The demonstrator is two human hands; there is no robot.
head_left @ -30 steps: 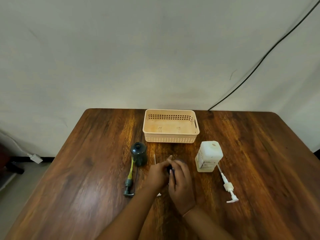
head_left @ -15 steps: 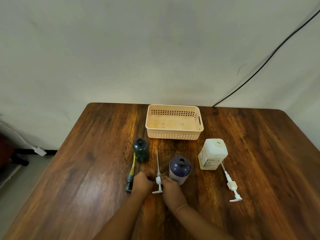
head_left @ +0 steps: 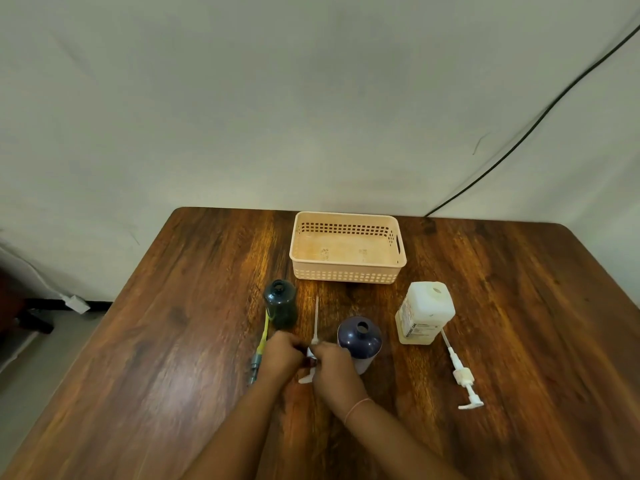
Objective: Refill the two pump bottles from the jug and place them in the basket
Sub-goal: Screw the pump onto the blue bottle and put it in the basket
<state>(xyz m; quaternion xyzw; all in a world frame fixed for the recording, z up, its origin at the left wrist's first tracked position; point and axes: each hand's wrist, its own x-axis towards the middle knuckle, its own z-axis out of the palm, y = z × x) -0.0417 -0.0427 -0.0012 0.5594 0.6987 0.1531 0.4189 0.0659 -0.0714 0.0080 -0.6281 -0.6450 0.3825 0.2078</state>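
Observation:
A dark purple pump bottle (head_left: 360,341) stands open in the middle of the table. Left of it lies its white pump (head_left: 316,320), tube pointing to the far side. My left hand (head_left: 282,356) and my right hand (head_left: 334,370) meet at the pump's collar, fingers curled on it; only its nozzle tip shows below them. A dark green bottle (head_left: 280,303) stands open further left, its yellow-green pump (head_left: 262,337) lying beside it. The white jug (head_left: 424,311) stands open at the right. The peach basket (head_left: 346,271) sits behind, with nothing in it.
A second white pump (head_left: 462,375) lies on the wooden table (head_left: 173,358) in front of the jug. A black cable (head_left: 519,136) runs down the wall to the table's far right corner. Floor shows past the left edge.
My hands moved off the purple bottle's top toward me, bringing its white pump out. The pump now lies on the table left of the open bottle.

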